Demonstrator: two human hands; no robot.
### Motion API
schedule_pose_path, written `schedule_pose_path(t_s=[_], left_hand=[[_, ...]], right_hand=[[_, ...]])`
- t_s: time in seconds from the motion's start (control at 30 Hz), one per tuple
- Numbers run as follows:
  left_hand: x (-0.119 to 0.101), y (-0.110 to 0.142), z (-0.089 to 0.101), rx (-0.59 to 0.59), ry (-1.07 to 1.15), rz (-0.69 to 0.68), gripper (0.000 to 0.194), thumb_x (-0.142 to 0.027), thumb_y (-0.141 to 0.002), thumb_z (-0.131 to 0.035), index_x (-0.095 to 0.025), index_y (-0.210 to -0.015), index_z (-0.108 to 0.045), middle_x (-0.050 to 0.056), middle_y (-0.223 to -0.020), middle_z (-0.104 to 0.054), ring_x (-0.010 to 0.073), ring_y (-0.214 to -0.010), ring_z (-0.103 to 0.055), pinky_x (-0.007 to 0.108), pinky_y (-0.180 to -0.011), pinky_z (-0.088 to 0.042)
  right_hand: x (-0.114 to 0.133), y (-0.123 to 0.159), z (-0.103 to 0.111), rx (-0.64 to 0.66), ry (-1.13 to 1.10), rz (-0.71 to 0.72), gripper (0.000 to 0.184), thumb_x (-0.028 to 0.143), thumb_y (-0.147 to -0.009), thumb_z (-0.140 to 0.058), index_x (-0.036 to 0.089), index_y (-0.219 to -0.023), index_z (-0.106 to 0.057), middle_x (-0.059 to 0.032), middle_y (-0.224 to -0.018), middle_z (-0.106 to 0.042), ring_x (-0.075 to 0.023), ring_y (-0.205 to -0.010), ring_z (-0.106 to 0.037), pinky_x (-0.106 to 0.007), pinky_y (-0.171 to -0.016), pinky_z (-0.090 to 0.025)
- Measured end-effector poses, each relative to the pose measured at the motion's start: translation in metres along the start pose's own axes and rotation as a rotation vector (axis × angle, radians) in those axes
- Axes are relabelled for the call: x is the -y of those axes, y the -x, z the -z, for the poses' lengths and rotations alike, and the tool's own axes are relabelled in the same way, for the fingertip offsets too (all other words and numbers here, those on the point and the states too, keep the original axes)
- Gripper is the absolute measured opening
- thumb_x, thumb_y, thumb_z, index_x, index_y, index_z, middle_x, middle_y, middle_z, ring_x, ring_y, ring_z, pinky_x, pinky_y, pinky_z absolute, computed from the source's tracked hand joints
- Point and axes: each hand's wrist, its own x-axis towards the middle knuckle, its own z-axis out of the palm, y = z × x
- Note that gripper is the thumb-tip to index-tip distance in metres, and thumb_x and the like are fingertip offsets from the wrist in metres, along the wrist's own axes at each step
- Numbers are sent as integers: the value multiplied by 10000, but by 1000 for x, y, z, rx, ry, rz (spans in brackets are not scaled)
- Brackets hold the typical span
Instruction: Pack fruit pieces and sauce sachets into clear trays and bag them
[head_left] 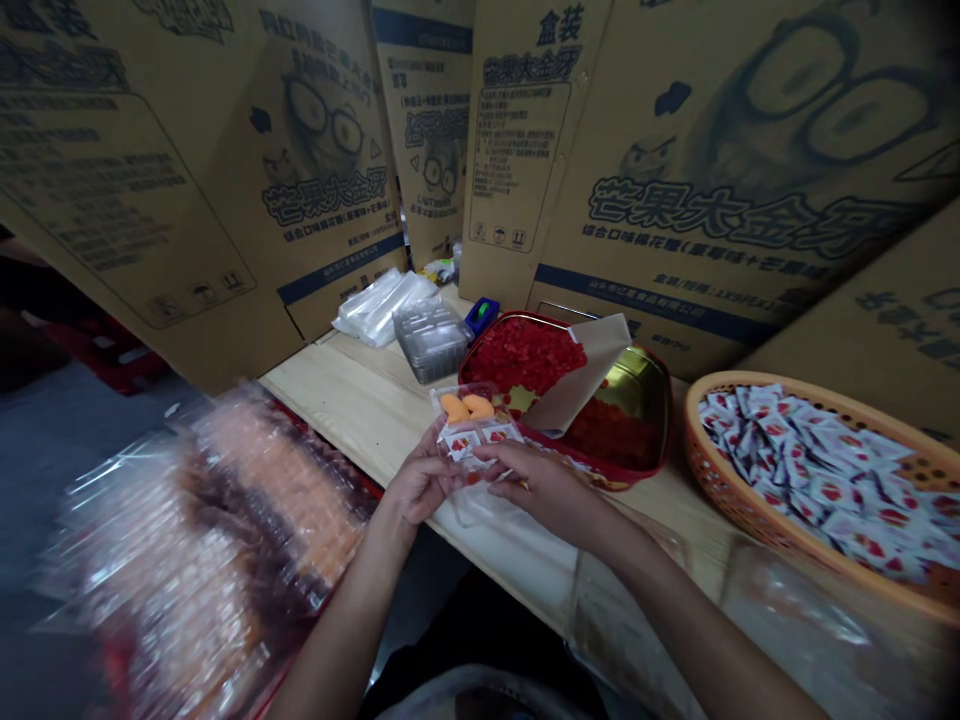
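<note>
A small clear plastic tray (498, 394) is held over the table's front edge. Two orange curved candies (466, 407) lie in its far part, with white sachets (463, 441) bearing red prints in front of them. My left hand (421, 482) grips the tray's near left side, its fingers closed under and around the edge. From the right, my right hand (529, 475) reaches over the tray's near right corner with bent fingers closed against it. The right fingertips touch the sachet area; whether they pinch anything small is hidden.
Behind the hands stands a red-rimmed, gold-lined tray (664, 400) of red pieces with a card (589, 375) in it. An orange basket (701, 440) of sachets is right. Stacked clear trays (431, 340), plastic bags (379, 305) and cardboard boxes (675, 200) are behind; packed orange candies (277, 470) lie left.
</note>
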Motion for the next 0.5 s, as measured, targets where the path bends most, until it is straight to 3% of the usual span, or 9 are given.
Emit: schedule_pose_path(t_s=[0.07,0.13,0.2,0.27,0.3,0.37,0.43,0.5], left_hand=[[0,0,0,-8,9,5,836,82,-574,-556,-330,-1279,-380,17,-1144,-584,162,-839,-634,365,-793,-511],[-1,1,1,-13,29,14,841,85,-571,-556,-338,-1276,-379,13,-1166,-569,182,-886,-627,410,-835,-492],[-2,1,1,-10,40,19,842,86,-570,-555,-341,-1275,-379,9,-1188,-554,204,-942,-614,455,-886,-458],[-2,2,1,-14,40,20,838,86,-569,-555,-335,-1273,-381,10,-1194,-550,216,-967,-606,472,-909,-438],[-2,2,1,-21,40,20,839,87,-568,-554,-334,-1273,-380,11,-1193,-550,219,-973,-604,476,-914,-434],[-2,2,0,-42,43,16,836,88,-570,-550,-333,-1271,-377,15,-1197,-547,219,-973,-604,483,-913,-433],[-3,2,-1,-54,41,10,822,86,-573,-549,-328,-1263,-383,18,-1211,-538,221,-971,-604,485,-910,-433],[-4,2,-1,-58,33,0,799,83,-573,-551,-318,-1247,-400,19,-1215,-535,219,-968,-605,476,-909,-434]], right_hand=[[-1,4,1,-51,-41,-6,325,161,-774,-515,207,-1094,-556,-45,-1026,-623,-142,-886,-590,-265,-758,-463],[-11,11,11,-206,-21,-69,244,214,-787,-492,200,-1014,-580,-41,-966,-635,-146,-843,-598,-263,-723,-471],[-31,20,31,-405,125,-210,185,244,-793,-470,194,-917,-598,-38,-891,-643,-155,-801,-599,-271,-701,-466],[-60,27,54,-501,366,-410,169,228,-778,-474,189,-871,-609,-47,-871,-647,-172,-785,-596,-286,-698,-449],[-75,29,64,-444,476,-514,168,212,-749,-507,183,-873,-617,-58,-878,-650,-187,-786,-595,-295,-695,-439],[-103,29,80,-209,525,-681,180,208,-697,-570,164,-858,-637,-74,-842,-662,-199,-749,-599,-284,-652,-427],[-124,25,88,-40,467,-719,180,209,-661,-613,160,-831,-652,-63,-802,-671,-180,-705,-599,-250,-607,-415],[-135,20,89,-8,435,-701,144,202,-634,-640,162,-771,-657,-45,-750,-670,-162,-671,-591,-229,-576,-399]])
